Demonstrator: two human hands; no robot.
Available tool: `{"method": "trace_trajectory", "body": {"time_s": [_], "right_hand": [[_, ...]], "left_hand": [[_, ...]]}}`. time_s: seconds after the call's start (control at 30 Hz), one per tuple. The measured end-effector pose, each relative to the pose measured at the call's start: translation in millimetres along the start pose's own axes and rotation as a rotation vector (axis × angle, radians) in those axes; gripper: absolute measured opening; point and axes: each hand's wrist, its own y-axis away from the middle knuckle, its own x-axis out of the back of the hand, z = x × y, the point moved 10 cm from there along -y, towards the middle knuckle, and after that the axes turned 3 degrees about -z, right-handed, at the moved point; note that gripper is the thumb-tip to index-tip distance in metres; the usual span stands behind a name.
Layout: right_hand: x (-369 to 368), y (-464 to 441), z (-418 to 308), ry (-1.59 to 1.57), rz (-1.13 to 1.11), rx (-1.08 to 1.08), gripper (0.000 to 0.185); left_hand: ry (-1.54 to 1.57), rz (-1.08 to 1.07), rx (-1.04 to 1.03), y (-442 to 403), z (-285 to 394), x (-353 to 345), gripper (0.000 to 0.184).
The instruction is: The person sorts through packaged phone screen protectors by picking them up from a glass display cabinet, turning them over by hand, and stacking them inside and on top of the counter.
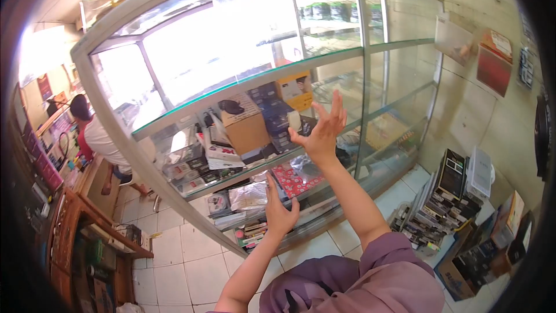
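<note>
My right hand (324,130) is raised in front of the middle shelf of a glass display cabinet (365,75), fingers spread and holding nothing. Just left of its thumb a small pale object (294,120) shows, its kind unclear, near dark blue boxes (279,130). Lower down, my left hand (280,213) points its fingers upward with the thumb apart, by the lower shelf. Beside it are a silvery plastic packet (249,196) and a red flowered packet (295,179). A brown cardboard box (246,130) with a black item on top stands on the middle shelf.
A person (110,139) sits at a bench on the left. Stacked boxes (443,191) and an open carton (463,269) stand on the tiled floor to the right. A wooden shelf unit (87,226) is at lower left. Yellow boxes (294,90) sit inside the cabinet.
</note>
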Motion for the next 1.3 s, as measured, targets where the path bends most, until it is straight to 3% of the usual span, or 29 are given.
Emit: {"method": "trace_trajectory", "body": {"time_s": [0.13,0.2,0.23,0.27,0.37,0.47,0.57,0.77,0.97,1.3], "right_hand": [[18.9,-6.3,51.8,0.085,-0.051,-0.144,0.111],[26.5,-10.9,79.2,0.140,-0.057,-0.228,0.118],[25.2,-9.0,98.7,0.187,-0.087,-0.282,0.130],[27.1,-8.5,113.6,0.209,-0.092,-0.285,0.130],[38.3,8.1,164.2,0.307,-0.125,-0.558,0.145],[24.9,11.1,224.3,0.254,-0.275,-0.654,0.144],[7.9,25.9,242.6,0.100,-0.304,-0.664,0.144],[4.0,61.9,196.9,0.050,-0.490,-0.575,0.148],[13.1,58.4,193.4,0.024,-0.273,-0.422,0.134],[24.7,62.0,214.3,0.073,-0.224,-0.383,0.098]], "left_hand": [[-0.012,-0.141,-0.122,-18.8,13.7,-33.8,0.099],[0.101,-0.317,-0.048,-27.3,7.7,-64.7,0.099],[0.173,-0.348,-0.066,-34.4,15.1,-72.1,0.103],[0.191,-0.364,-0.067,-42.4,18.2,-81.4,0.103],[0.434,-0.546,0.028,-50.8,18.6,-112.4,0.107],[0.301,-0.417,-0.167,-71.1,38.6,-146.0,0.106],[0.293,-0.414,-0.175,-76.3,47.7,-160.8,0.111],[0.339,-0.479,-0.161,-83.8,44.8,-186.0,0.114],[0.349,-0.475,-0.156,-87.6,54.2,-204.3,0.114],[0.377,-0.429,-0.139,-98.7,66.0,-249.5,0.108]]}}
